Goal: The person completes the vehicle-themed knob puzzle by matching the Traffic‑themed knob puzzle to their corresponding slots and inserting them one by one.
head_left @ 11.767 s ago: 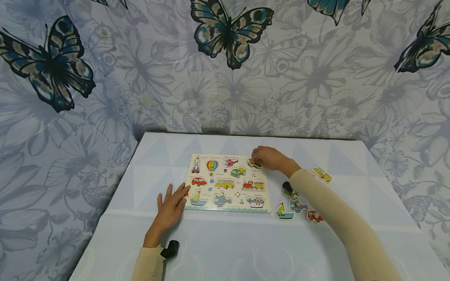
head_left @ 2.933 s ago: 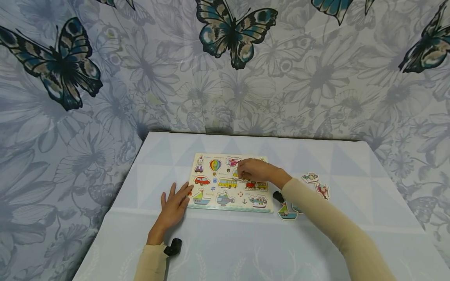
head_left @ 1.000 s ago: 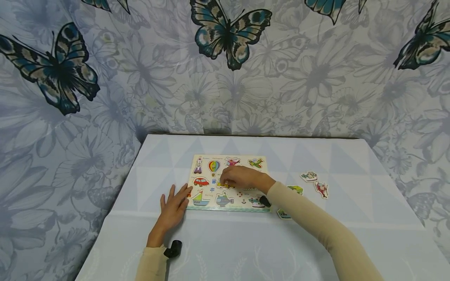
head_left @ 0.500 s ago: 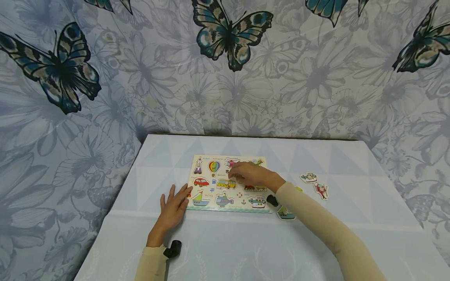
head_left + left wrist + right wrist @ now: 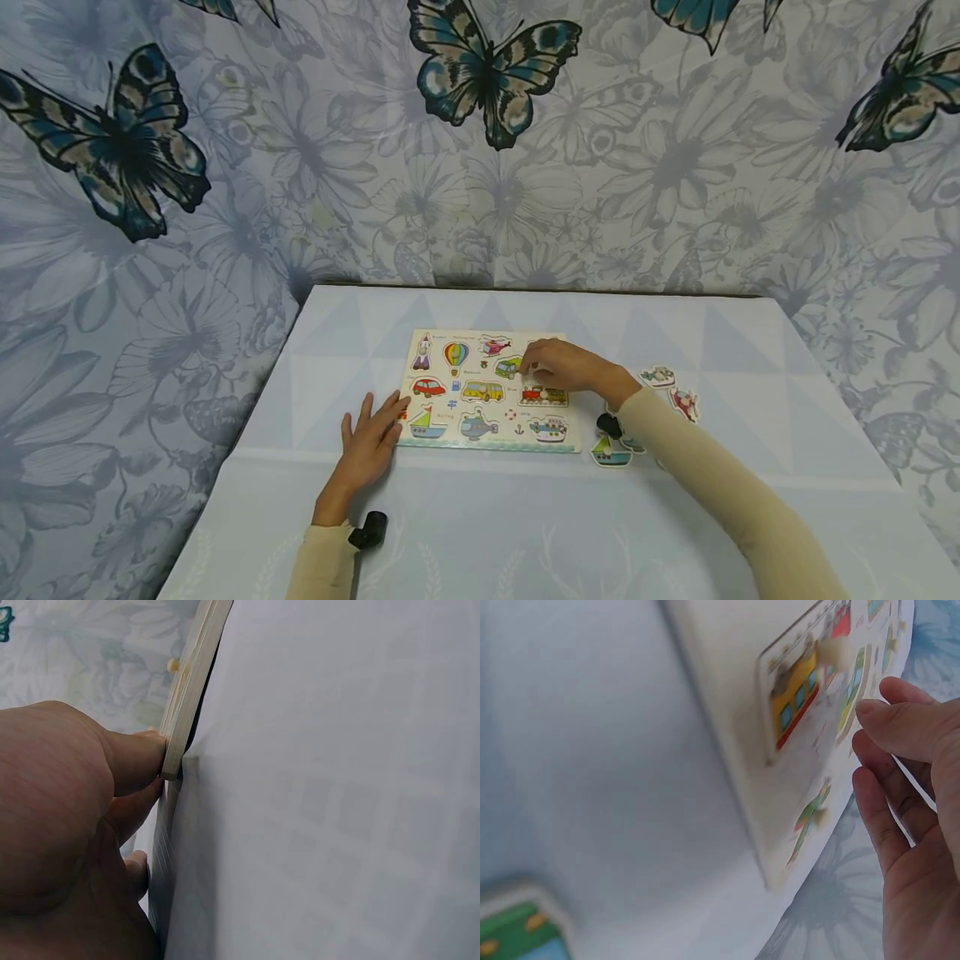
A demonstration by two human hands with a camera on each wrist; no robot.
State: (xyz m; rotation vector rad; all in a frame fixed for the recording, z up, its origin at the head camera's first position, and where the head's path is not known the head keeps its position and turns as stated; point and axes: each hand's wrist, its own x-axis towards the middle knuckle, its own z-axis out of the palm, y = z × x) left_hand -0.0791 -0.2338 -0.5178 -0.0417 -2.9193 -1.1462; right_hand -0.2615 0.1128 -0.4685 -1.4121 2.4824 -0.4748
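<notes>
On the pale patterned worktop (image 5: pixel 435 517), head view: one cream rectangular board (image 5: pixel 566 414) with coloured vehicles. Left hand (image 5: pixel 367 446): relaxed, fingertips touching the board's left edge; a light, steady press there seemed best against sliding. Right hand (image 5: pixel 570 367): over the upper right, covering part of the board. Loose, right of it: one green-and-teal sailboat cut-out (image 5: pixel 611 452), one red helicopter-like cut-out (image 5: pixel 684 404); others were partly hidden by the sleeve (image 5: pixel 720 492).

Left wrist view: pale wooden edge, thumb against it; fingertip contact was partly concealed.

Right wrist view: fingers parted, apparently released, best lifted clear of the blurred yellow-and-red train (image 5: pixel 799 694); one green cut-out (image 5: pixel 517 934) was cropped.
</notes>
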